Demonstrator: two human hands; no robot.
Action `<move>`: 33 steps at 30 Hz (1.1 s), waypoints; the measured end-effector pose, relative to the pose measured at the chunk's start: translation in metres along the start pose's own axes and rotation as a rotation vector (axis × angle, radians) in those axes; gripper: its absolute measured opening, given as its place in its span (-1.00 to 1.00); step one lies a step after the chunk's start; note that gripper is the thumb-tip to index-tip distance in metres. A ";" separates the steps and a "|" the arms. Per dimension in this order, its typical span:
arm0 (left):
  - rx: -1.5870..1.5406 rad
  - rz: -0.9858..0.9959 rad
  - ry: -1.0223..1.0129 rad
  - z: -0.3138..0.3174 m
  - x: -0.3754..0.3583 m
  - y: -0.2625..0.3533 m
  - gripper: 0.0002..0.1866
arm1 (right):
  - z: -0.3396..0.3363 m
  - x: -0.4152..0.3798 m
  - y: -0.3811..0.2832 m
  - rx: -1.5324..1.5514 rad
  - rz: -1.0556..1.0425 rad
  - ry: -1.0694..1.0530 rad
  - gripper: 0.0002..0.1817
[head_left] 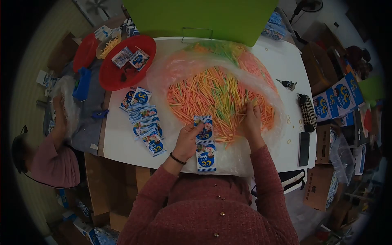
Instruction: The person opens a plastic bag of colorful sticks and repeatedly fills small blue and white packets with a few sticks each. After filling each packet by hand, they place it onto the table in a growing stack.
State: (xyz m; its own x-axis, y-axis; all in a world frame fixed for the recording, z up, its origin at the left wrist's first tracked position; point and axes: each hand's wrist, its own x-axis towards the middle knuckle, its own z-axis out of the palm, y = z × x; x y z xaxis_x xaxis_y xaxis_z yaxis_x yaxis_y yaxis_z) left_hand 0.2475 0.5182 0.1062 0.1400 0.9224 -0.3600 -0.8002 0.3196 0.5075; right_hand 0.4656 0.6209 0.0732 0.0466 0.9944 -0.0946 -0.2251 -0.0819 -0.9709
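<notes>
My left hand (pixel 189 141) pinches a blue and white packet (pixel 205 130) in front of the pile. A second blue packet (pixel 206 157) lies just below it, near the table's front edge. My right hand (pixel 250 118) is at the right part of a heap of thin pink, orange, yellow and green sticks (pixel 204 92), its fingertips closed around a few sticks. The heap lies on a clear plastic bag (pixel 157 77). Several blue packets (pixel 149 122) overlap in a stack left of my left hand.
A red tray (pixel 107 73) with packets stands at the back left, a green board (pixel 200 18) behind the heap. Keys (pixel 289 84), a checkered pouch (pixel 307 112), rubber bands and a phone (pixel 304 149) lie right. A co-worker (pixel 53 157) sits at the far left.
</notes>
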 end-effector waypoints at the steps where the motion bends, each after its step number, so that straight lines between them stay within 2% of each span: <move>1: 0.080 0.035 -0.011 -0.001 0.001 -0.001 -0.77 | -0.002 0.000 -0.007 0.142 0.095 -0.004 -0.81; 2: 0.159 0.070 -0.020 -0.003 0.002 -0.002 -0.78 | -0.002 0.000 -0.013 0.283 0.191 -0.010 -0.81; 6: 0.353 0.118 0.009 -0.012 0.008 -0.004 -0.81 | 0.006 -0.010 -0.024 0.163 0.119 -0.074 -0.79; 8: 0.520 0.168 -0.007 -0.001 0.005 -0.003 -0.82 | 0.021 -0.027 -0.047 -0.016 -0.085 -0.244 -0.75; 9: 0.520 0.164 -0.004 -0.002 0.005 -0.002 -0.82 | 0.028 -0.032 -0.053 -0.015 -0.081 -0.242 -0.75; 11: 0.717 0.178 -0.110 -0.002 0.007 -0.001 -0.78 | 0.041 -0.039 -0.065 0.098 -0.195 -0.446 -0.78; 12: 0.719 0.176 -0.113 -0.002 0.009 -0.002 -0.78 | 0.045 -0.042 -0.071 0.099 -0.197 -0.442 -0.78; 14: 0.800 0.273 -0.211 -0.004 0.011 -0.005 -0.78 | 0.054 -0.046 -0.079 0.070 -0.313 -0.575 -0.81; 17: 0.822 0.344 -0.282 0.002 0.012 -0.004 -0.78 | 0.062 -0.048 -0.083 0.010 -0.289 -0.654 -0.84; 21: 0.829 0.316 -0.264 0.002 0.009 -0.005 -0.75 | 0.058 -0.044 -0.066 -0.113 -0.329 -0.723 -0.86; 23: 0.681 0.350 -0.261 0.010 0.007 -0.005 -0.73 | 0.053 -0.044 -0.063 -0.349 -0.374 -0.802 -0.86; 27: 0.569 0.217 -0.278 -0.005 0.015 -0.013 -0.67 | 0.049 -0.045 -0.058 -0.532 -0.477 -0.766 -0.84; 29: 0.507 0.186 -0.221 0.008 0.014 -0.013 -0.62 | 0.050 -0.046 -0.063 -0.878 -0.564 -0.686 -0.73; 30: 0.507 0.186 -0.223 0.007 0.016 -0.013 -0.62 | 0.051 -0.047 -0.069 -0.880 -0.564 -0.685 -0.73; 32: 0.424 0.086 -0.246 0.004 0.021 -0.013 -0.57 | 0.054 -0.048 -0.086 -0.992 -0.653 -0.581 -0.52; 33: 0.424 0.086 -0.245 0.010 0.021 -0.009 -0.57 | 0.053 -0.048 -0.092 -0.992 -0.653 -0.582 -0.52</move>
State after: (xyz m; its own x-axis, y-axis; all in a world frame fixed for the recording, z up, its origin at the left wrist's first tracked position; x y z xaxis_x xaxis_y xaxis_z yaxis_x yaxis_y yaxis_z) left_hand 0.2640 0.5372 0.1018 0.2576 0.9570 -0.1336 -0.5146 0.2529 0.8193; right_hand 0.4322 0.5848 0.1789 -0.6044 0.7319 0.3147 0.4936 0.6541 -0.5732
